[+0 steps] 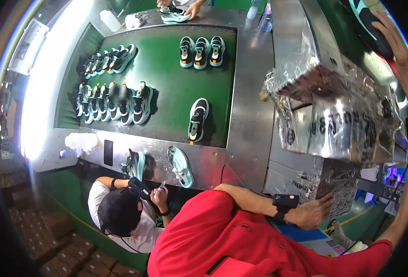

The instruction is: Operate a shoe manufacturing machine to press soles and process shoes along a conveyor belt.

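Observation:
At the upper right rim, my right hand [393, 39] is closed around a black and teal shoe [369, 27], partly cut off by the picture edge. My left hand [311, 213] rests with its fingers stretched along the side of a grey box-shaped part [341, 184] covered in clear printed plastic. Just above that is a larger shiny housing [337, 124], also wrapped in crinkled plastic. On the green conveyor belt [167, 87] to the left, a single black and white shoe [198, 121] lies nearest to me.
Three shoes [202, 52] stand at the belt's far right, and two rows of shoes [114, 104] fill its left. A co-worker in a black cap [119, 212] sits at left beside a teal shoe [181, 167]. Another person's hands [193, 10] handle a shoe across the belt.

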